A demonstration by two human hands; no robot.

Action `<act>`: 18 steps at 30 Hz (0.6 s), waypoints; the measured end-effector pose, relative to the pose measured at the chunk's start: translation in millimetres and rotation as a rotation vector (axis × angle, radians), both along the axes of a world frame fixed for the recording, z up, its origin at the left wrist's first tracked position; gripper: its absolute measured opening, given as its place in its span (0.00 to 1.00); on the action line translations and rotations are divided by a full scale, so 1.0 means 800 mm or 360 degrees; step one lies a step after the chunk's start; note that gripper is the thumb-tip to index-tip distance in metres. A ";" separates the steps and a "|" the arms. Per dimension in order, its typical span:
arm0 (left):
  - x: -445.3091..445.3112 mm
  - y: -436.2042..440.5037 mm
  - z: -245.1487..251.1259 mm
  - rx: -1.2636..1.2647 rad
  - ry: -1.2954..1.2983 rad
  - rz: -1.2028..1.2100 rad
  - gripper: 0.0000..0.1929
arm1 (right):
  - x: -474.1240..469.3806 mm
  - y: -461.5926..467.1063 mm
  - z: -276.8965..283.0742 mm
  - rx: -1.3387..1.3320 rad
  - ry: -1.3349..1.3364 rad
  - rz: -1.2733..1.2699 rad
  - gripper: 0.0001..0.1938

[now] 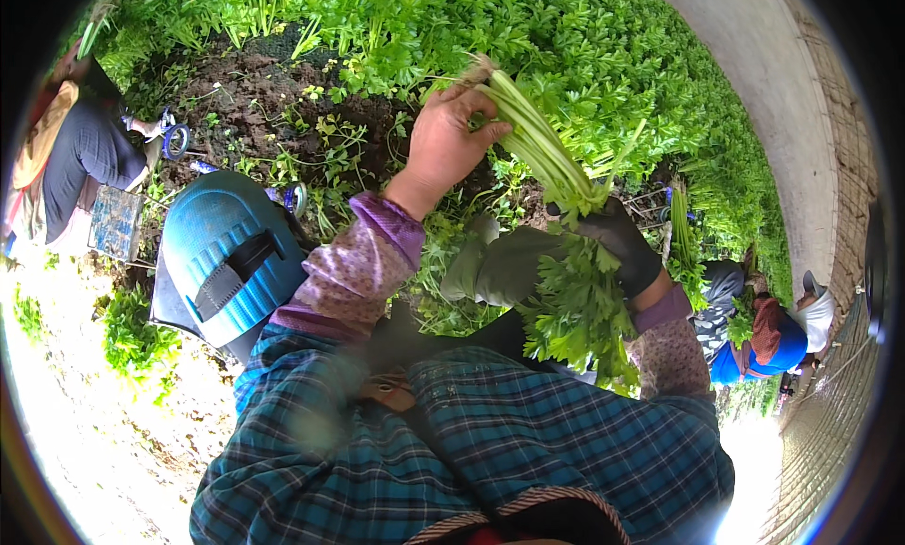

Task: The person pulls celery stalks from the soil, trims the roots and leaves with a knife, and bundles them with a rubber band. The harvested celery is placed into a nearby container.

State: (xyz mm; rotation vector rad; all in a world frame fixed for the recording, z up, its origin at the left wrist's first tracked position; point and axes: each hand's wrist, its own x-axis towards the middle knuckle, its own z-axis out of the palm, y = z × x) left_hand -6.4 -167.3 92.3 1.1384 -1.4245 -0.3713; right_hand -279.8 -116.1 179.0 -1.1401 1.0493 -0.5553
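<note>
A bunch of celery [544, 135] is held slantwise before me, its root end up and to the left, its leaves hanging down at the right. My right hand [615, 241], in a dark glove, is closed around the upper stalks where the leaves begin. Bare, my left hand [452, 138] has its fingers at the stalks just below the roots, with thumb and forefinger curled towards each other; some fingertips are hidden behind the bunch.
Dense celery plants [636, 71] grow ahead, beside bare soil [247, 99] with scattered leaves. A blue knee pad [230, 255] covers my left knee. Co-workers sit at the far left [92, 149] and right [763, 333]. Cut celery [138, 340] lies at lower left; a pale wall [771, 106] curves along the right.
</note>
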 end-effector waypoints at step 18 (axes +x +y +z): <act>0.058 -0.001 0.025 0.0253 0.0259 0.0378 0.15 | 0.016 -0.009 -0.013 -0.0218 0.0416 0.0085 0.15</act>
